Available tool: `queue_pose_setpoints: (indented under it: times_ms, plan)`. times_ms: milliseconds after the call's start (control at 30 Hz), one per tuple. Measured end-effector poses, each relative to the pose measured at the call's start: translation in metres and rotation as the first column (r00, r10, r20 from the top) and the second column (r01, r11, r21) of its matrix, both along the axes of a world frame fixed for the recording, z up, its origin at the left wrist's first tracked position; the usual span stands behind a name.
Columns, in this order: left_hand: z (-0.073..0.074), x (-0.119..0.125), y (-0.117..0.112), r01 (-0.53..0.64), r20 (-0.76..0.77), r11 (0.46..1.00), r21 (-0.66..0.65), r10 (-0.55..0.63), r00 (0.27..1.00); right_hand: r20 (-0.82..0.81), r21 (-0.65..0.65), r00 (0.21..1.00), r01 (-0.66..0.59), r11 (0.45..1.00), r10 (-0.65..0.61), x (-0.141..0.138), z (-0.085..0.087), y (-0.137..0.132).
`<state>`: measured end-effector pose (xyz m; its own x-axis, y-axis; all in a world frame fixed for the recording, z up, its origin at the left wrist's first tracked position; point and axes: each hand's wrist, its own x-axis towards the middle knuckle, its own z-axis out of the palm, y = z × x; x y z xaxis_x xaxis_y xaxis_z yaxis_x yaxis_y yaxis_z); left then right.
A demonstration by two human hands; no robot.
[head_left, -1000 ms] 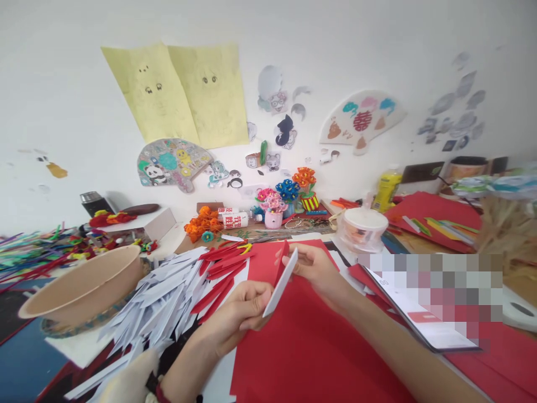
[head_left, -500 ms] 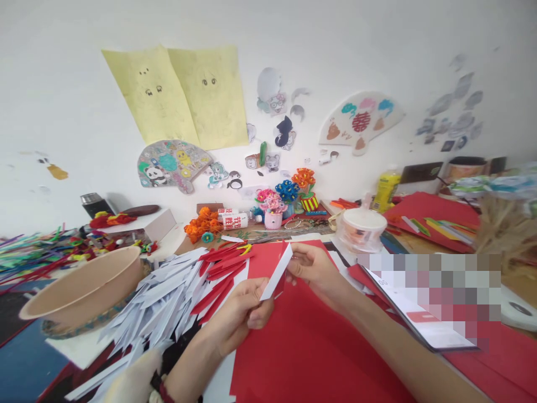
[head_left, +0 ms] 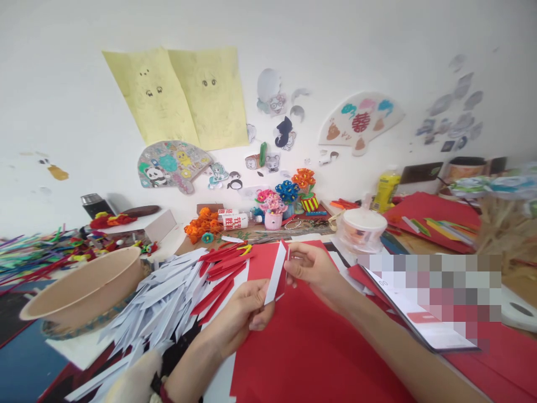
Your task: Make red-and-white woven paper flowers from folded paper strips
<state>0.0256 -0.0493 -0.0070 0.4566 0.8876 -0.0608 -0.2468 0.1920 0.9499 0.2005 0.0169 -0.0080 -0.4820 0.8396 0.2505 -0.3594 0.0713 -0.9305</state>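
My left hand [head_left: 245, 310] pinches the lower end of a small folded paper piece [head_left: 274, 272], red on one side and white on the other. At its upper edge my right hand [head_left: 312, 267] grips the same piece with thumb and fingers pressed together. The piece stands nearly upright above a large red paper sheet [head_left: 310, 347] lying on the table. Just left of my hands lies a heap of folded white and red paper strips [head_left: 176, 296].
A tan paper bowl [head_left: 79, 285] sits at the left, with pipe cleaners [head_left: 33, 249] behind it. Craft flowers [head_left: 289, 198], glue bottles [head_left: 234, 219], a lidded plastic tub [head_left: 363, 228] and a yellow bottle [head_left: 386, 190] line the wall. An open booklet [head_left: 423, 319] lies right.
The paper piece has been folded tighter and swung from slanting to nearly upright. My right hand moved a little left toward my left hand.
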Motion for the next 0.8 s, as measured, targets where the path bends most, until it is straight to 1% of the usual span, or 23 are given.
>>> queue_pose_setpoints:
  times_ms: [100, 233, 333, 367, 400, 433, 467, 500, 533, 567, 600, 633, 667, 700, 733, 767, 800]
  plan:
    - [0.0, -0.001, 0.001, 0.007, -0.034, 1.0, -0.017, -0.007, 0.999, 0.026, 0.007, 1.0, -0.007, 1.0, 0.006, -0.001, 0.0, -0.001]
    - [0.002, -0.001, 0.0, 0.043, -0.092, 0.999, -0.025, -0.045, 0.995, 0.044, 0.026, 0.999, -0.014, 1.0, 0.013, -0.002, 0.002, -0.002]
    - [0.0, 0.001, 0.002, 0.041, -0.175, 0.999, -0.017, -0.043, 0.984, 0.078, 0.054, 0.996, -0.044, 0.998, 0.04, -0.002, 0.003, -0.002]
    - [-0.001, 0.001, 0.003, 0.018, -0.233, 1.0, 0.011, -0.015, 0.972, 0.093, 0.063, 0.995, -0.048, 0.997, 0.042, -0.002, 0.002, -0.002]
    - [-0.002, 0.001, 0.003, -0.025, -0.305, 0.998, 0.062, 0.042, 0.951, 0.111, 0.074, 0.993, -0.043, 0.996, 0.035, -0.002, 0.002, -0.001]
    - [-0.003, 0.002, 0.004, -0.085, -0.379, 0.986, 0.14, 0.133, 0.916, 0.129, 0.086, 0.991, -0.031, 0.996, 0.019, -0.001, 0.002, -0.001]
    - [-0.003, 0.001, 0.005, -0.152, -0.44, 0.958, 0.243, 0.248, 0.863, 0.148, 0.1, 0.989, -0.012, 0.995, -0.004, -0.001, 0.002, -0.001]
    - [-0.002, 0.001, 0.005, -0.215, -0.479, 0.909, 0.357, 0.376, 0.793, 0.171, 0.118, 0.985, 0.008, 0.993, -0.028, -0.001, 0.001, -0.001]
    - [0.0, 0.0, 0.005, -0.267, -0.49, 0.84, 0.472, 0.501, 0.713, 0.194, 0.138, 0.98, 0.026, 0.99, -0.053, -0.002, 0.001, -0.001]
    - [0.002, -0.001, 0.004, -0.298, -0.475, 0.76, 0.577, 0.61, 0.634, 0.218, 0.159, 0.973, 0.042, 0.986, -0.077, -0.002, 0.0, -0.002]
    - [0.005, -0.002, 0.003, -0.302, -0.454, 0.684, 0.664, 0.69, 0.564, 0.242, 0.181, 0.965, 0.054, 0.982, -0.098, -0.003, -0.001, -0.002]
    - [0.007, -0.003, 0.001, -0.281, -0.425, 0.611, 0.74, 0.748, 0.509, 0.263, 0.203, 0.958, 0.061, 0.977, -0.115, -0.004, -0.002, -0.003]
    - [0.009, -0.004, 0.0, -0.231, -0.401, 0.548, 0.804, 0.787, 0.47, 0.282, 0.225, 0.951, 0.064, 0.972, -0.128, -0.005, -0.003, -0.004]
    - [0.009, -0.005, -0.001, -0.157, -0.386, 0.494, 0.855, 0.808, 0.445, 0.299, 0.246, 0.944, 0.063, 0.967, -0.137, -0.006, -0.004, -0.004]
    - [0.009, -0.006, -0.002, -0.074, -0.38, 0.451, 0.889, 0.819, 0.429, 0.316, 0.263, 0.938, 0.06, 0.963, -0.144, -0.007, -0.005, -0.005]
    - [0.008, -0.007, -0.003, 0.009, -0.39, 0.426, 0.905, 0.821, 0.417, 0.333, 0.274, 0.931, 0.056, 0.96, -0.149, -0.008, -0.006, -0.005]
    - [0.006, -0.008, -0.003, 0.076, -0.408, 0.415, 0.907, 0.816, 0.409, 0.351, 0.281, 0.924, 0.051, 0.958, -0.152, -0.009, -0.007, -0.005]
